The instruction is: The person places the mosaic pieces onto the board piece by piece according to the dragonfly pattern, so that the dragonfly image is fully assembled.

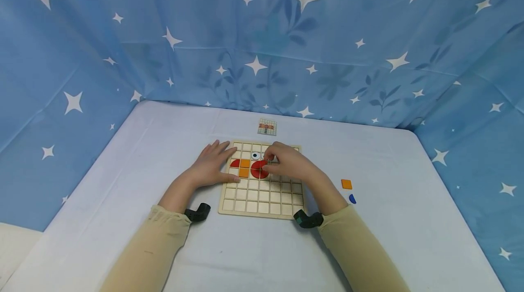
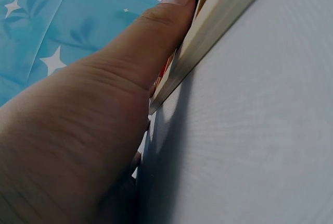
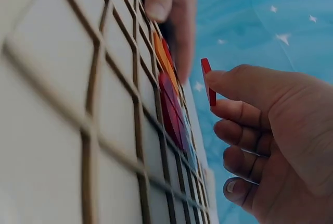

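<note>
A wooden grid board (image 1: 254, 195) lies on the table. My left hand (image 1: 210, 164) rests over its left edge, fingers spread and thumb on the rim. Two orange squares (image 1: 244, 173) and a red curved piece (image 1: 235, 163) sit in cells beside that hand. Further right are red rounded pieces (image 1: 257, 173), with an eye piece (image 1: 255, 155) above them. My right hand (image 1: 288, 161) pinches a thin red piece (image 3: 208, 86) between thumb and index finger; in the right wrist view it is off the board surface. This hand hides some of the upper right cells.
A small picture card (image 1: 267, 127) lies behind the board. To the right are a loose orange square (image 1: 346, 184) and a blue half-round piece (image 1: 352, 198). A blue star-patterned curtain (image 1: 262, 87) stands along the back and sides of the white-covered table (image 1: 254, 255).
</note>
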Action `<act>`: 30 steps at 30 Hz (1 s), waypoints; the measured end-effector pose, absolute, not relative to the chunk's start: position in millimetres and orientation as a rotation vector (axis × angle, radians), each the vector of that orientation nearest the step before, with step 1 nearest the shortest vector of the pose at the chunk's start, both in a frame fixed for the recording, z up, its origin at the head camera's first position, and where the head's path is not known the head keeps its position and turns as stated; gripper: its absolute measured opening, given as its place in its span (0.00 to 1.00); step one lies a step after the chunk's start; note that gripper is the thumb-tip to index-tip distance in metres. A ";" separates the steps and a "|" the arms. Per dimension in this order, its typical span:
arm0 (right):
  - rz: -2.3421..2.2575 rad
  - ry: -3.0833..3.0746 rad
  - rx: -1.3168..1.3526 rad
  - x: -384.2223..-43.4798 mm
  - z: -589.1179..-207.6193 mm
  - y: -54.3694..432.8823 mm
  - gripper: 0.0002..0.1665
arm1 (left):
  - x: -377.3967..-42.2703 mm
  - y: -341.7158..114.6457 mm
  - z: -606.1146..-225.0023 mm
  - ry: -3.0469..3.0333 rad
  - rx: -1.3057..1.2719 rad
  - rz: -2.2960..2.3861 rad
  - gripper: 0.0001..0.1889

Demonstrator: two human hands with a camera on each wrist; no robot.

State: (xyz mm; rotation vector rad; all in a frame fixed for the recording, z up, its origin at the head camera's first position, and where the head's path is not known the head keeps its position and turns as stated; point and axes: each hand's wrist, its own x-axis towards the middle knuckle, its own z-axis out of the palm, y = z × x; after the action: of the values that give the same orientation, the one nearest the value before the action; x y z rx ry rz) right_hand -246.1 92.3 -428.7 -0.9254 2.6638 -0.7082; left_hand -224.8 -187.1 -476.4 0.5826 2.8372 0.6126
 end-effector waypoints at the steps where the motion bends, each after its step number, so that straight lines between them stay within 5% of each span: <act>1: -0.700 2.665 -0.919 -245.0 -429.3 86.7 0.12 | -224.6 -187.3 -476.0 2.837 0.585 0.613 0.53; 30: -0.467 2.765 -1.024 -229.2 -451.1 19.1 0.16 | -223.7 -191.1 -475.9 2.826 0.645 0.604 0.56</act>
State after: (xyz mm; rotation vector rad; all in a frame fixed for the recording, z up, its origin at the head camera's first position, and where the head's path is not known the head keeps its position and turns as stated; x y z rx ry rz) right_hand -229.2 19.1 -451.1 -1.0237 2.7648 -0.4666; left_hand -223.7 -191.1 -475.9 0.6449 2.8264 0.6039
